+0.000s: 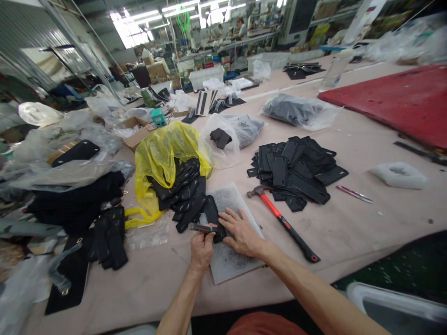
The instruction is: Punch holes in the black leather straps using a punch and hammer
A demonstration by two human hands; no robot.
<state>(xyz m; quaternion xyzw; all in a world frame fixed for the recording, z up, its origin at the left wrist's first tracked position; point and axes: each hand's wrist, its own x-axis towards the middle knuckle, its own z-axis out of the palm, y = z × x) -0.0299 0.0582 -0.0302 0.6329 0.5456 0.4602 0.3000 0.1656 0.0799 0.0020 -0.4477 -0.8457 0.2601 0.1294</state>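
My left hand (201, 249) is closed around a dark metal rod-like tool (201, 227), which lies nearly level, pointing left. Its end by the black strip is partly hidden by my fingers. My right hand (242, 232) lies flat with fingers spread, its fingertips on or against the black strip (211, 210). That strip rests on a white board (223, 267) with dark scuff marks. Just right of the board lies a claw hammer (279, 216) with a red and black handle.
A heap of black strips (296, 170) lies beyond the hammer. More spill from a yellow plastic bag (157, 149) at left. A pen (354, 193), a foam-like white packet (398, 175) and a red board (394, 100) are to the right. Clear bags crowd the left side.
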